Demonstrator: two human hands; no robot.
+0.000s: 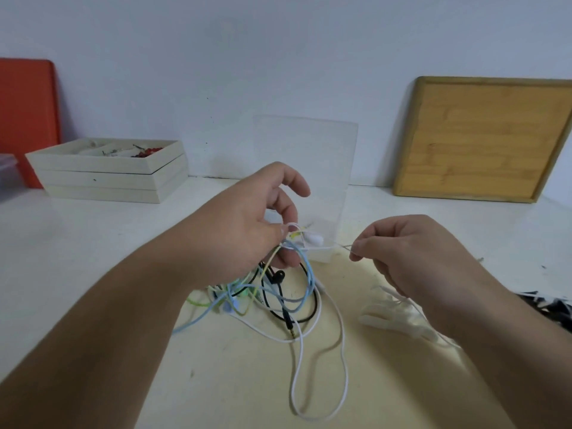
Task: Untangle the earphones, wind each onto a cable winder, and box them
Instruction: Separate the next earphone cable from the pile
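Note:
A tangle of earphones (272, 292) in white, blue, green-yellow and black hangs over the cream table (93, 249). My left hand (247, 221) pinches the top of the bundle, lifting it, with a white earbud (314, 239) sticking out beside my fingers. My right hand (411, 252) pinches a thin cable end (345, 247) pulled sideways from the bundle. A long white cable loop (318, 382) trails toward me, and a black jack plug (289, 323) dangles low. A clear plastic box (309, 168) stands just behind my hands. White cable winders (393, 317) lie under my right wrist.
A stack of white trays (108, 174) with small parts sits at the back left beside a red board (24, 119). A wooden-framed board (483, 137) leans on the wall at the back right. Dark items (551, 308) lie at the right edge.

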